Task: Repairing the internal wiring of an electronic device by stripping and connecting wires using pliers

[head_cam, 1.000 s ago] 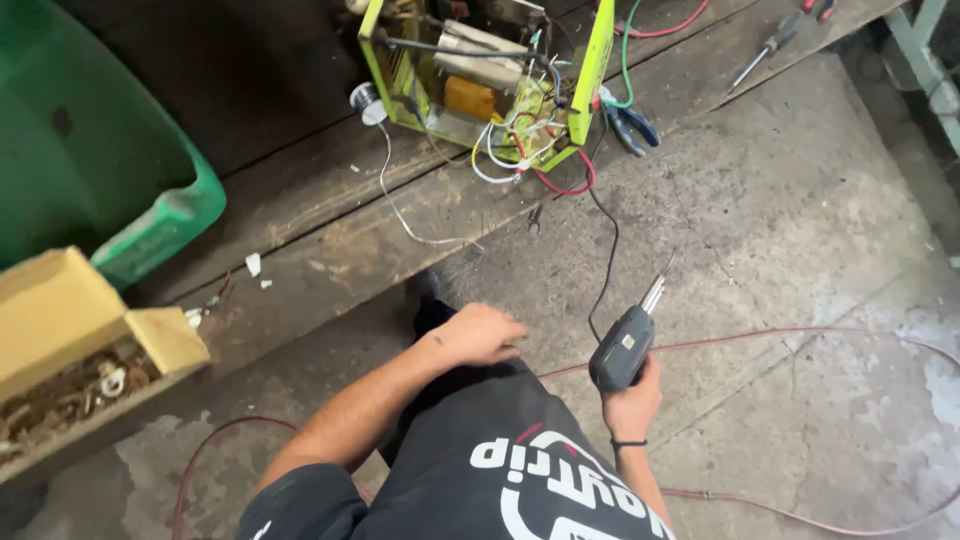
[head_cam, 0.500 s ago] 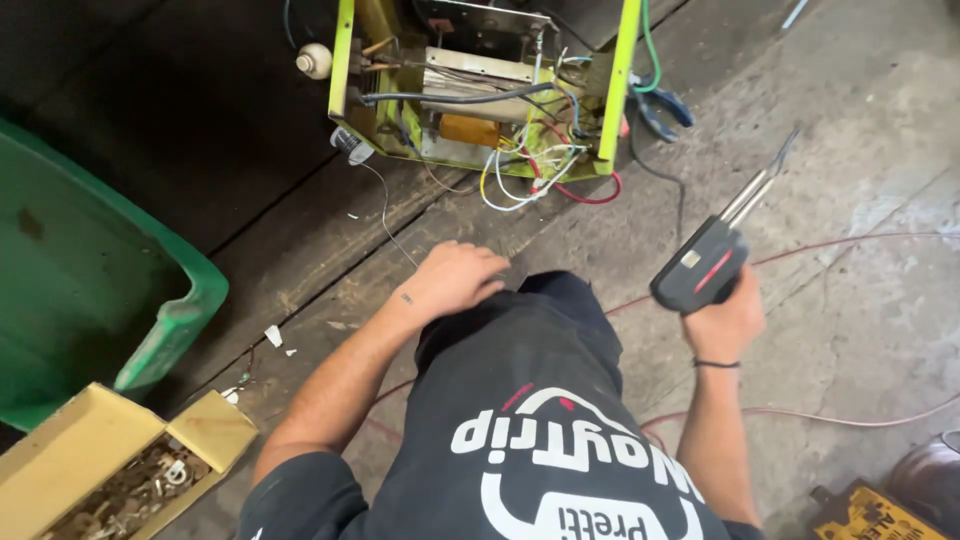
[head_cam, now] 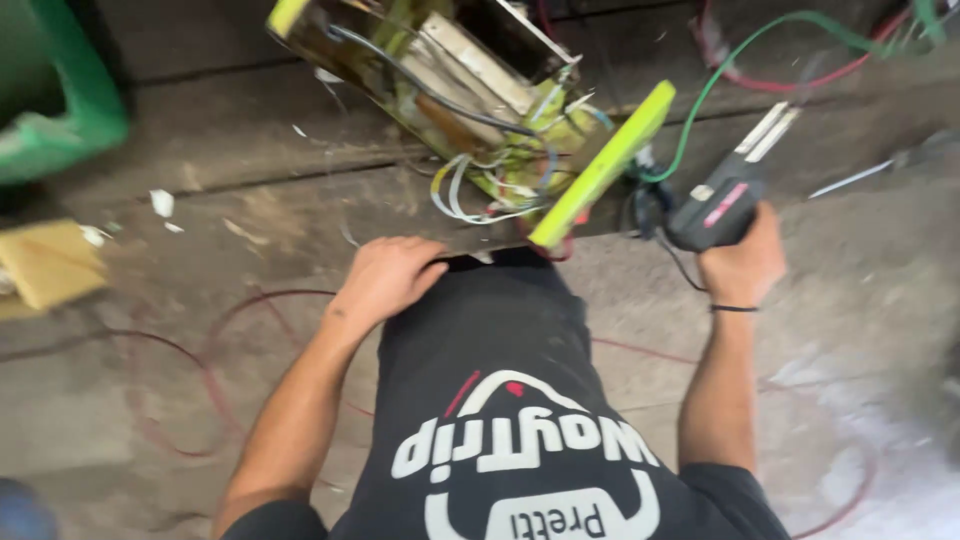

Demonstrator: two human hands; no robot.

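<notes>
From my remote seat, the right hand (head_cam: 742,262) is clamped round a dark grey pistol-shaped soldering gun (head_cam: 722,205) with twin metal prongs, held at about two o'clock. The left hand (head_cam: 388,277) rests loosely curled on the black-clothed knee, holding nothing. At twelve o'clock sits the lime-green-framed open electrical unit (head_cam: 500,110), wires spilling. I judge the tool is being brought toward that wiring; a steady approach seems needed.

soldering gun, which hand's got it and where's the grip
The right hand grips the soldering gun by its handle; the left hand holds nothing, resting on the knee.
</notes>
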